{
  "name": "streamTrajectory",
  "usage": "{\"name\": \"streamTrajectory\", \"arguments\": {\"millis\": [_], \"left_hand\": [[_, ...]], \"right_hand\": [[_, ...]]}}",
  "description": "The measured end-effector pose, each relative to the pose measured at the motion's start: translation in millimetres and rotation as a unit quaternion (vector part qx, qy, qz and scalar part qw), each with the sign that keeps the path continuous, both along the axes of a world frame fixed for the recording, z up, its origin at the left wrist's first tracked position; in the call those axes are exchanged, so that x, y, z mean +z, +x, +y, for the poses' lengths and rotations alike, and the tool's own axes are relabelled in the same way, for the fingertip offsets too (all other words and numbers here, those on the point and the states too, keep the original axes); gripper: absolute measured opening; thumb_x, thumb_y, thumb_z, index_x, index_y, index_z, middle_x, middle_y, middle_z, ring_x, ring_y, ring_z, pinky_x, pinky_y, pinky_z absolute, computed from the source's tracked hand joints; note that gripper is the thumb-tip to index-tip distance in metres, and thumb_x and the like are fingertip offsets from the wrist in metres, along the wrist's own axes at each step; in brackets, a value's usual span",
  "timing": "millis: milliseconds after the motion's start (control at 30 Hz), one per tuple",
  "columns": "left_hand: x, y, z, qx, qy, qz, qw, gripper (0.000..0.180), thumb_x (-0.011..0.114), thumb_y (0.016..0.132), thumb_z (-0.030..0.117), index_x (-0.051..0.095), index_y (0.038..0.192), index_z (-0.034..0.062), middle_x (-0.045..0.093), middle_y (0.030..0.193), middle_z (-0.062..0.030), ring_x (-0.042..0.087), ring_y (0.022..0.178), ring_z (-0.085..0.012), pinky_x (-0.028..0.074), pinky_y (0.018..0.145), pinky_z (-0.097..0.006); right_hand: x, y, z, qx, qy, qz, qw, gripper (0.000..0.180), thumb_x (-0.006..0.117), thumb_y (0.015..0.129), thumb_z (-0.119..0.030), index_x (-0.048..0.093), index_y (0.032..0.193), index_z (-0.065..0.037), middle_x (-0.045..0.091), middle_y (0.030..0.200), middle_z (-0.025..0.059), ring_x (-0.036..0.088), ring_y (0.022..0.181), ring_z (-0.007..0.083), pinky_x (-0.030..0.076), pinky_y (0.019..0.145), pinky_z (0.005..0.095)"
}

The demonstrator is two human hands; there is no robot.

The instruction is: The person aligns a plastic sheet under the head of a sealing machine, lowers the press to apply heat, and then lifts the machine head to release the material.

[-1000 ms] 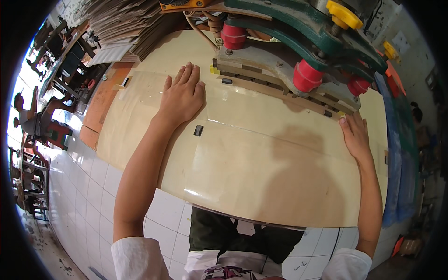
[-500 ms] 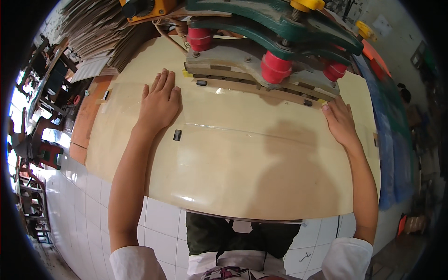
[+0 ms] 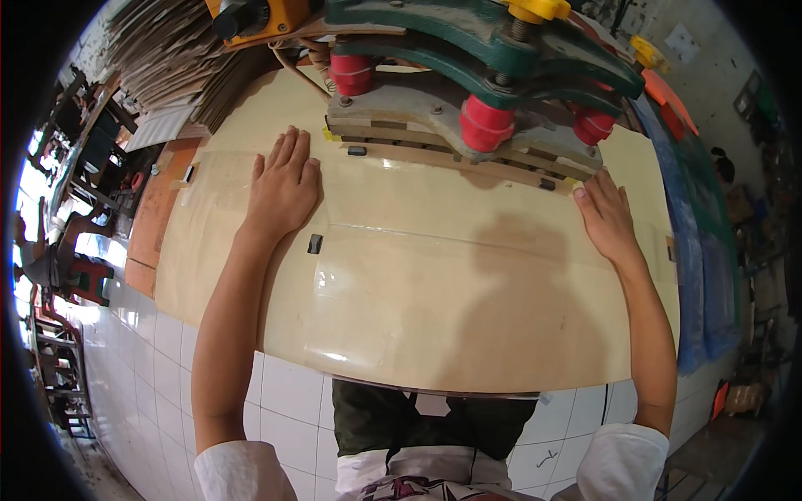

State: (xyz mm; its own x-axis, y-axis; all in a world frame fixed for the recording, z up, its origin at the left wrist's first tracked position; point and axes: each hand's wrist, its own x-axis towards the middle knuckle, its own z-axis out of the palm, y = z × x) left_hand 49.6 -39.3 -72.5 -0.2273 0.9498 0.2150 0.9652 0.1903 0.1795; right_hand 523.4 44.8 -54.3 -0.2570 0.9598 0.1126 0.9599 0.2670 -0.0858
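Observation:
My left hand [image 3: 284, 190] lies flat on a cream board [image 3: 401, 334], fingers stretched out and pointing away from me, left of a machine's grey pressing head [image 3: 401, 100]. My right hand [image 3: 605, 219] rests with fingers extended beside the head's right end, its fingertips close to that edge. A glossy clear sheet [image 3: 418, 233] covers part of the board, its crosswise edge catching light. Small black blocks sit on the surface: one [image 3: 314, 244] by my left wrist, another [image 3: 357, 151] before the head's left end and a third [image 3: 547, 184] near its right end.
Above the head runs a green machine arm [image 3: 401, 52] with red spacers [image 3: 487, 123] and a yellow knob [image 3: 535, 10]. Stacked brown sheets [image 3: 167, 63] stand far left, beside an orange control box [image 3: 288, 15]. Blue plastic [image 3: 697, 284] hangs along the right side.
The view has shifted very slightly, so the machine head appears a little further left. Both hands keep their places on the board.

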Motion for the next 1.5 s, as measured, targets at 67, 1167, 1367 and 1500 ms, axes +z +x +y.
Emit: {"name": "streamTrajectory", "arguments": {"millis": [67,1167,1367,1500], "left_hand": [[-2.5,-1.3,0.1,-0.001,0.003,0.008,1.0,0.058,0.033,0.104,0.035,0.034,0.156,0.0095,0.029,0.164,-0.013,0.023,0.153,-0.0282,0.017,0.123,-0.051],[-6.8,-3.4,-0.2,-0.028,0.051,0.001,0.998,0.057,0.036,0.102,0.034,0.04,0.151,0.0049,0.035,0.159,-0.0181,0.03,0.15,-0.032,0.021,0.12,-0.056],[0.0,0.3,-4.6,-0.004,0.013,0.0,1.0,0.058,0.034,0.104,0.036,0.035,0.155,0.0084,0.03,0.163,-0.015,0.025,0.152,-0.03,0.018,0.122,-0.053],[-1.3,0.1,-4.3,-0.008,0.012,-0.006,1.0,0.059,0.033,0.104,0.039,0.035,0.155,0.0079,0.029,0.163,-0.016,0.024,0.152,-0.0311,0.018,0.122,-0.053]], "right_hand": [[-1.1,0.2,-0.4,-0.001,0.003,0.0,1.0,0.06,0.033,0.105,-0.047,0.042,0.152,-0.01,0.026,0.165,0.0129,0.02,0.154,0.0295,0.012,0.122,0.0566],[-6.6,7.7,4.4,0.003,0.013,0.0,1.0,0.057,0.033,0.106,-0.042,0.046,0.149,-0.006,0.028,0.164,0.0129,0.021,0.153,0.0299,0.013,0.122,0.0563],[-7.8,4.5,5.2,0.007,0.012,0.017,1.0,0.057,0.032,0.107,-0.041,0.046,0.146,-0.002,0.03,0.162,0.0173,0.021,0.153,0.0325,0.013,0.122,0.0574],[-8.3,6.5,6.8,0.005,0.003,0.006,1.0,0.057,0.032,0.107,-0.042,0.046,0.145,-0.001,0.03,0.161,0.0206,0.021,0.153,0.0347,0.013,0.121,0.0586]]}}
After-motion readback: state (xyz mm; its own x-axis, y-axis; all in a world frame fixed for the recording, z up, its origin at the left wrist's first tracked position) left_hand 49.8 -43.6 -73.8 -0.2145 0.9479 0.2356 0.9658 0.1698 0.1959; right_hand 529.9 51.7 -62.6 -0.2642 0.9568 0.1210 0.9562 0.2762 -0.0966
